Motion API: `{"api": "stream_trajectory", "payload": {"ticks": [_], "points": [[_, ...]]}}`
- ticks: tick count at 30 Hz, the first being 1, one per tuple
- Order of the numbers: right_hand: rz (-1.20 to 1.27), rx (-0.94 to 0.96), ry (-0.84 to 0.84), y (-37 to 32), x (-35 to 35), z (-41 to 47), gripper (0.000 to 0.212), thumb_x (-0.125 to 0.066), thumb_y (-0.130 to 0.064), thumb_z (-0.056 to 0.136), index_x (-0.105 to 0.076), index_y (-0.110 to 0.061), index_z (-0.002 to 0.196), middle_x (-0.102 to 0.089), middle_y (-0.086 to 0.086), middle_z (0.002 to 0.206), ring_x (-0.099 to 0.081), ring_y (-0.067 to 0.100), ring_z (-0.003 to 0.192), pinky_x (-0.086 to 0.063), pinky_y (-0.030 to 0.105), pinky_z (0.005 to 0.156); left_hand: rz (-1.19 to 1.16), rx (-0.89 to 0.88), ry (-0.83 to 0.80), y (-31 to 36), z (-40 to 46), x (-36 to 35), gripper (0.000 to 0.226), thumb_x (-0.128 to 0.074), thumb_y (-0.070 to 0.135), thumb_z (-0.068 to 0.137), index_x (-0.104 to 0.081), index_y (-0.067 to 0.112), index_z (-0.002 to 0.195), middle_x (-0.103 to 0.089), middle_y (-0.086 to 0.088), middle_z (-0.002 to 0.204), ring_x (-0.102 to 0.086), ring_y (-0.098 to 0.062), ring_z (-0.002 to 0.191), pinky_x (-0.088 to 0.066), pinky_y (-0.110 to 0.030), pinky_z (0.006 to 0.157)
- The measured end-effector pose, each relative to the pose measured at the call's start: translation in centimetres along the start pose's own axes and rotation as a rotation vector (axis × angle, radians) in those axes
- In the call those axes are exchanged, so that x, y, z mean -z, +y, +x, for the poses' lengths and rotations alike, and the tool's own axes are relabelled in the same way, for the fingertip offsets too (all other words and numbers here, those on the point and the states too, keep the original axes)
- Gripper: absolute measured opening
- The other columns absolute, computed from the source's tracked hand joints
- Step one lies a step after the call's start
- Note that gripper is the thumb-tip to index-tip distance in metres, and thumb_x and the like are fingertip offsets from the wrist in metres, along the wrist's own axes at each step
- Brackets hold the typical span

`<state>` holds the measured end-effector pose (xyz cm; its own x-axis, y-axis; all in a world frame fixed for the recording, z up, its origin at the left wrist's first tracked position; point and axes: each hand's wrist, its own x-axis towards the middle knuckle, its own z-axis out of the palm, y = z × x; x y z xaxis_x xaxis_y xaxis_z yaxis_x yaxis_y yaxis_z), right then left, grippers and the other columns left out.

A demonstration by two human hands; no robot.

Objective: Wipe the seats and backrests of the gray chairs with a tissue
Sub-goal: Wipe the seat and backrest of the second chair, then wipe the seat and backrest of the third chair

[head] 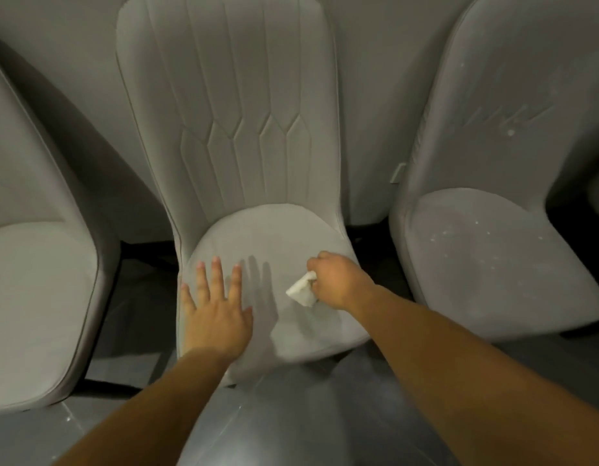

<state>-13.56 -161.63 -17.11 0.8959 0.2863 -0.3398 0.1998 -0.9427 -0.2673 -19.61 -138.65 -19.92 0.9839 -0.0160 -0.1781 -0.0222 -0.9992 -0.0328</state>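
Note:
A gray upholstered chair stands in the middle, with a stitched backrest (231,105) and a rounded seat (268,230). My left hand (214,307) lies flat with spread fingers over the seat's left front part. My right hand (338,277) grips a crumpled white tissue (303,290) and holds it against the seat's right side. A second gray chair (493,257) to the right has white specks on its seat and backrest. A third gray chair (32,297) is at the left, partly cut off by the frame edge.
The three chairs stand close together against a gray wall (368,129). Narrow dark gaps separate them. Gray tiled floor (291,415) lies in front of the chairs, beneath my forearms.

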Motion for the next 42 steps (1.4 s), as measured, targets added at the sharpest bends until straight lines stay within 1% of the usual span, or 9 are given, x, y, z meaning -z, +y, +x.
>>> {"api": "stream_trajectory", "payload": {"ticks": [8,14,17,19,20,25,30,35,42], "points": [[0.135,-0.09,0.077,-0.4,12.6,-12.4,0.017,-0.057,-0.025,0.096,-0.061,-0.013,0.108,-0.054,0.006,0.108,-0.055,0.026,0.097,-0.045,0.034,0.083,0.097,-0.034,-0.12,0.8,-7.8,11.1,0.085,-0.029,0.057,0.096,0.027,0.023,0.15,0.033,-0.014,0.156,0.037,-0.038,0.139,0.005,-0.064,0.114],[0.184,-0.239,0.232,1.3,23.7,-21.4,0.015,-0.061,-0.021,0.092,-0.064,-0.014,0.106,-0.056,0.002,0.097,-0.052,0.019,0.087,-0.039,0.03,0.074,0.081,-0.137,-0.015,3.3,-10.8,22.1,0.088,-0.033,0.058,0.093,0.023,0.024,0.152,0.024,-0.013,0.16,0.033,-0.037,0.141,0.009,-0.062,0.115],[0.207,-0.285,0.31,2.8,28.0,-24.8,0.011,-0.06,-0.02,0.091,-0.065,-0.013,0.098,-0.059,0.0,0.09,-0.056,0.02,0.084,-0.042,0.032,0.068,0.078,-0.204,0.039,5.8,-11.7,25.8,0.089,-0.036,0.056,0.092,0.021,0.024,0.152,0.021,-0.014,0.161,0.031,-0.038,0.143,0.007,-0.062,0.115],[0.231,-0.285,0.351,4.4,30.3,-26.6,0.001,-0.062,-0.02,0.09,-0.063,-0.019,0.09,-0.057,-0.005,0.081,-0.057,0.019,0.081,-0.037,0.028,0.061,0.091,-0.254,0.062,8.0,-11.9,27.6,0.09,-0.039,0.055,0.092,0.022,0.023,0.151,0.02,-0.014,0.161,0.027,-0.039,0.144,0.005,-0.064,0.114],[0.238,-0.285,0.376,5.3,31.3,-27.3,0.004,-0.064,-0.02,0.09,-0.061,-0.023,0.089,-0.055,-0.008,0.08,-0.057,0.018,0.08,-0.036,0.027,0.06,0.092,-0.277,0.069,9.3,-11.9,28.4,0.09,-0.039,0.054,0.092,0.023,0.023,0.15,0.02,-0.015,0.161,0.026,-0.039,0.144,0.004,-0.064,0.114],[0.252,-0.362,0.444,12.4,34.4,-30.6,0.012,-0.064,-0.023,0.091,-0.067,-0.018,0.101,-0.061,0.003,0.096,-0.057,0.022,0.086,-0.049,0.037,0.076,0.135,-0.372,0.105,17.4,-10.6,32.0,0.088,-0.033,0.057,0.093,0.023,0.022,0.151,0.024,-0.015,0.159,0.031,-0.04,0.142,0.006,-0.064,0.113],[0.252,-0.384,0.454,22.3,36.6,-31.8,0.005,-0.063,-0.022,0.088,-0.063,-0.018,0.087,-0.058,0.002,0.084,-0.056,0.023,0.078,-0.038,0.031,0.065,0.146,-0.351,0.088,27.8,-8.7,33.8,0.087,-0.034,0.059,0.092,0.014,0.023,0.155,0.018,-0.017,0.161,0.031,-0.04,0.142,0.004,-0.065,0.113],[0.296,-0.351,0.385,33.0,37.7,-31.4,0.01,-0.065,-0.022,0.087,-0.067,-0.013,0.091,-0.061,0.005,0.088,-0.058,0.024,0.079,-0.048,0.037,0.069,0.138,-0.265,0.027,38.4,-7.3,34.4,0.085,-0.031,0.062,0.092,0.012,0.024,0.156,0.014,-0.015,0.162,0.03,-0.038,0.143,0.01,-0.063,0.114],[0.372,-0.367,0.355,41.7,37.1,-28.7,0.01,-0.065,-0.024,0.087,-0.061,-0.017,0.082,-0.058,0.005,0.085,-0.054,0.025,0.076,-0.037,0.032,0.063,0.138,-0.252,-0.028,47.0,-6.2,34.3,0.082,-0.03,0.064,0.092,0.004,0.026,0.157,0.003,-0.01,0.165,0.015,-0.033,0.149,0.01,-0.058,0.115]]}}
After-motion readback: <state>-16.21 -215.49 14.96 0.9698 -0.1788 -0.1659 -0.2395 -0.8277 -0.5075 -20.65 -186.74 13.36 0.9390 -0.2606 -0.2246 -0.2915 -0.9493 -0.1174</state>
